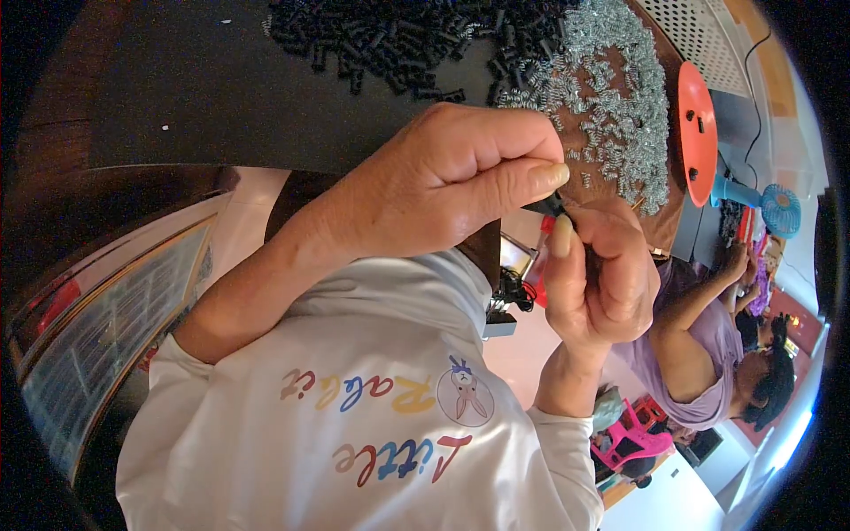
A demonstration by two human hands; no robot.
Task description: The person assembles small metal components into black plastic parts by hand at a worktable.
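Just in front of my body, both hands meet over a small black part (552,204), mostly hidden by the fingers. My left hand (469,177) is closed, its thumb pressed against the bent forefinger at the part's upper end. From below, my right hand (606,274) pinches the same piece between thumb and forefinger, other fingers curled. Beyond the hands lies a heap of short black tube-like parts (390,44). To its right spreads a pile of small silvery coil springs (633,115), some mixed in with the black parts.
A red plate (696,146) with a few black pieces stands right of the springs, near a blue fan (781,211). The dark tabletop (195,115) extends left. A person in a purple shirt (699,354) sits at the right, with a pink plastic chair (633,440) nearby.
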